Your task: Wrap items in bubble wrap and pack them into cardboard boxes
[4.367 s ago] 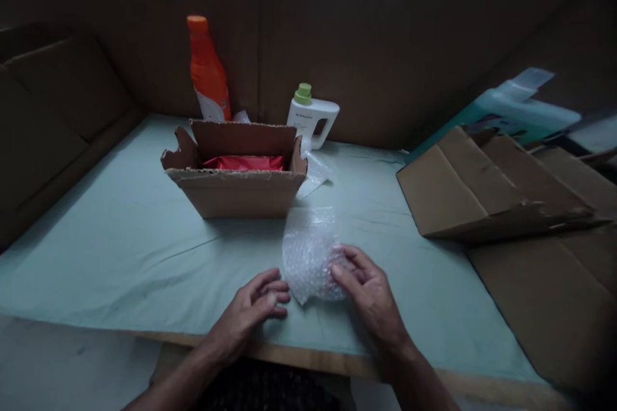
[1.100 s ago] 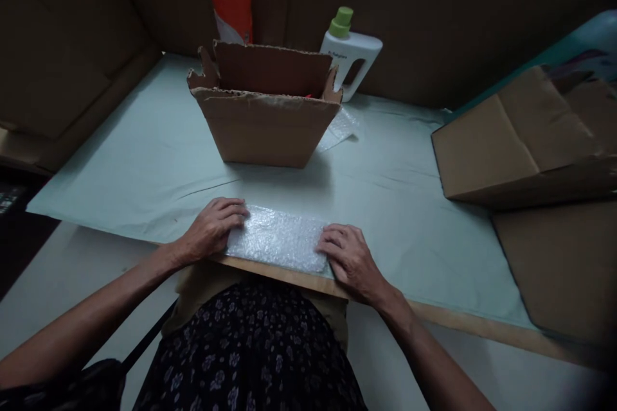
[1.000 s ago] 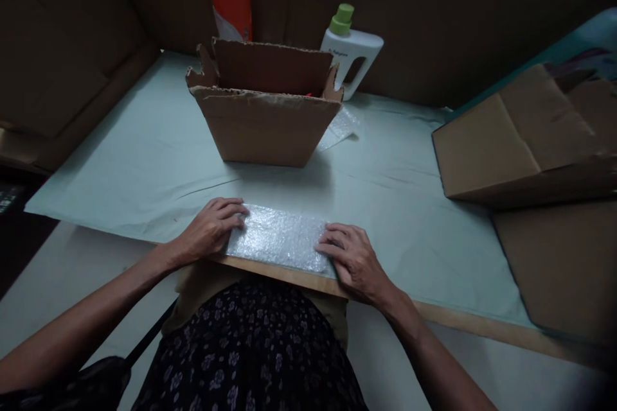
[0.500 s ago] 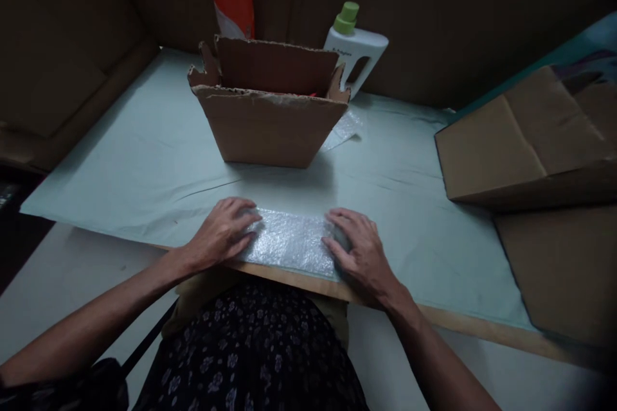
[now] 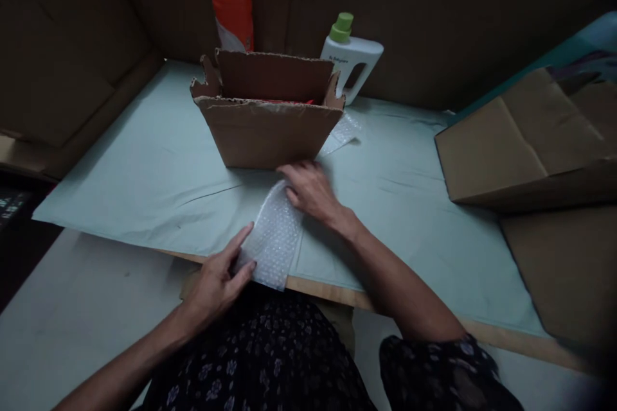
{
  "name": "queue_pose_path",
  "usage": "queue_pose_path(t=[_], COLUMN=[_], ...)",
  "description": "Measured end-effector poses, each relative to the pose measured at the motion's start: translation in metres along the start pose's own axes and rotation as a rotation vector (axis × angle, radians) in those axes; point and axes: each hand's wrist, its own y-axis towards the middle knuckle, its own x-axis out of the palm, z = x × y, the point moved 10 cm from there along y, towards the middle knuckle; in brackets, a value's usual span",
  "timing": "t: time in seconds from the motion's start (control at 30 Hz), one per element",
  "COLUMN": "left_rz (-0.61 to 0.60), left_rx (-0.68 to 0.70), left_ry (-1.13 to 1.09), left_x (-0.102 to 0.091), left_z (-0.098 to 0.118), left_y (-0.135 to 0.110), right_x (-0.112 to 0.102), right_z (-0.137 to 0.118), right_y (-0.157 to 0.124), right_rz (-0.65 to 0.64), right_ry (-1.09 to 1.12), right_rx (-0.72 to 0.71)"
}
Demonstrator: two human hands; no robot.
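Note:
A folded strip of bubble wrap (image 5: 274,237) lies on the pale green sheet (image 5: 144,167), running from the table's near edge towards an open cardboard box (image 5: 270,135). My left hand (image 5: 219,273) pinches the strip's near end, which overhangs the edge. My right hand (image 5: 308,187) grips the far end, just in front of the box. A sliver of something red (image 5: 289,101) shows inside the box.
Behind the box stand an orange bottle (image 5: 232,0) and a white jug with a green cap (image 5: 351,58). Another piece of bubble wrap (image 5: 342,131) lies beside the box. Folded cardboard (image 5: 520,141) is piled at the right, with more cardboard (image 5: 62,64) at the left.
The bubble wrap lay crosswise along the table edge under both hands. It is now turned lengthwise: my right hand moved its end towards the box and my left hand drew back to the edge.

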Motion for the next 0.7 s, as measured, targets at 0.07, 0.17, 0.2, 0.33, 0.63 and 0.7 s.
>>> queue_pose_path(t=[0.07,0.17,0.2,0.33,0.63,0.7], left_rz=[-0.008,-0.088,-0.119,-0.221,0.116,0.101], left_rx=[-0.08,-0.264,-0.321,-0.402,0.316,0.319], left_ry=[-0.121,-0.38,-0.474,-0.691,0.118,0.144], left_x=[0.008,0.024,0.028,0.037,-0.02,-0.011], left_z=[-0.004,-0.016,-0.02,-0.025,0.027,0.026], left_y=[-0.013,-0.023,-0.024,-0.022,-0.008,0.002], right_x=[-0.005,-0.025,-0.029,-0.012,0.029,0.033], right_z=[-0.02,-0.042,-0.049,-0.077,-0.053,-0.042], right_y=[0.003,-0.038,-0.059,-0.132,-0.117,-0.111], right_rz=[0.029,0.086,0.07,-0.122,0.002,-0.049], right_ry=[0.05,0.196,0.252,0.363,0.564,0.637], right_rx=[-0.09,-0.178,-0.211,-0.238,0.119,0.194])
